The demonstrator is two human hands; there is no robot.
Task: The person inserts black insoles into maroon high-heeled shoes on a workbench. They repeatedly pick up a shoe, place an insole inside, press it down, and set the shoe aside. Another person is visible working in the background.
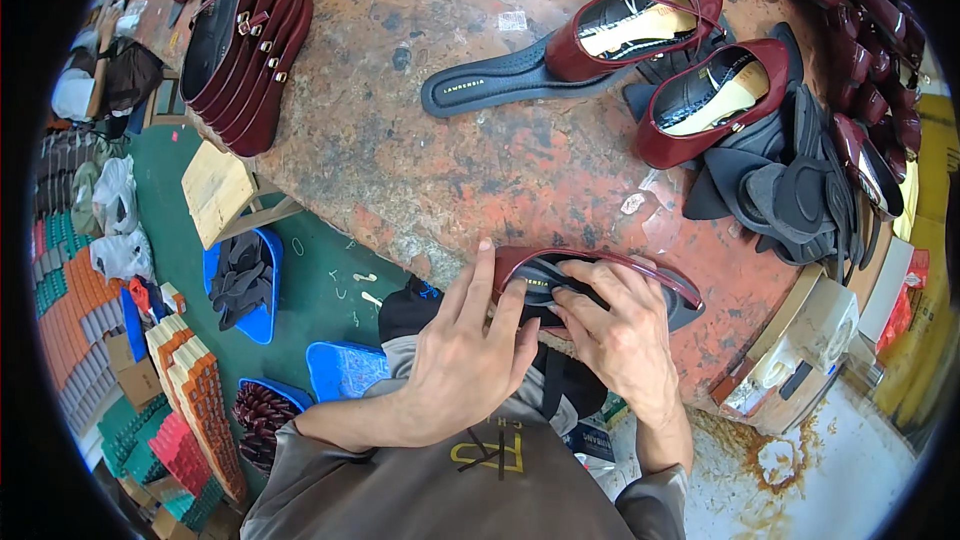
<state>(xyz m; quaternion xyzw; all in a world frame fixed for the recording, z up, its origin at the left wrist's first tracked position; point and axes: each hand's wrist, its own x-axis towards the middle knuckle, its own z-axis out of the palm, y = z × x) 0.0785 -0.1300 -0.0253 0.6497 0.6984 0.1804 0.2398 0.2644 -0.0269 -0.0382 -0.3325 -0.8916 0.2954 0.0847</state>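
Note:
A glossy burgundy shoe (668, 282) lies on its way across the table's near edge, in front of my body. Inside it shows a black insole (538, 278) with a small printed mark at the heel. My left hand (458, 358) grips the shoe's heel end, some fingers along the outside and others reaching in over the rim. My right hand (626, 332) is bent over the opening, thumb and fingertips pressed on the insole. What lies under the right fingers is hidden.
Two burgundy shoes (655, 140) with pale inner soles stand beyond, near a loose insole (480, 90) and a pile of black insoles (790, 190). Stacked strapped shoes (250, 50) stand far left, more at far right. Below left are a wooden stool (220, 190) and blue bins (345, 370).

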